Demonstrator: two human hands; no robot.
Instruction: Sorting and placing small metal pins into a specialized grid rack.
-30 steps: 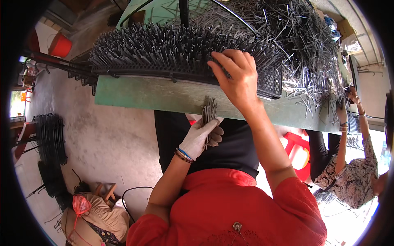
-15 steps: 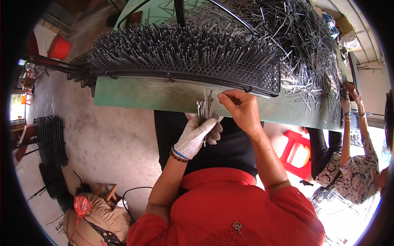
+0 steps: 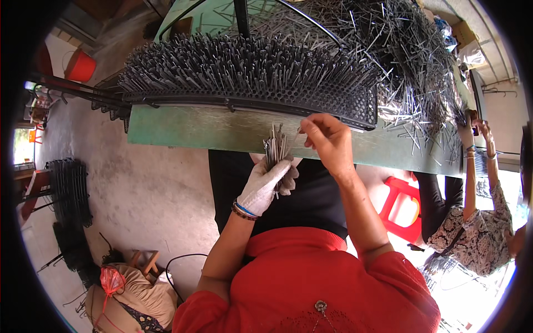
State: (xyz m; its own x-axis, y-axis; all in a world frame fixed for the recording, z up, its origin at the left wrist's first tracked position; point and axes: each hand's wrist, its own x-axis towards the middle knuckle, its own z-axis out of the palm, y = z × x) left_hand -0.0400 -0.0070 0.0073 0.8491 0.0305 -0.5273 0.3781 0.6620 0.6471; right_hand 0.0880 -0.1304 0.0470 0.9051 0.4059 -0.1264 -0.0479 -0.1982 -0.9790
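Observation:
My left hand, in a whitish glove, is wrapped round a bundle of thin grey metal strips that point upward at the table's near edge. Just right of it, my bare right hand pinches thumb to forefinger on what looks like one thin strip, slanting beside the bundle. Beyond both hands, a black perforated rack lies along the table. Dark strips stand packed in most of its holes, while holes toward its right end and front show bare.
A large heap of loose strips covers the right of the green table. At the right, a co-worker's hands are at the heap's edge. A red stool stands below; a stuffed sack is at lower left.
My right hand has shifted slightly up and its fingers have turned, with a thin strip now showing at the fingertips. The gloved left hand has barely moved with its bundle.

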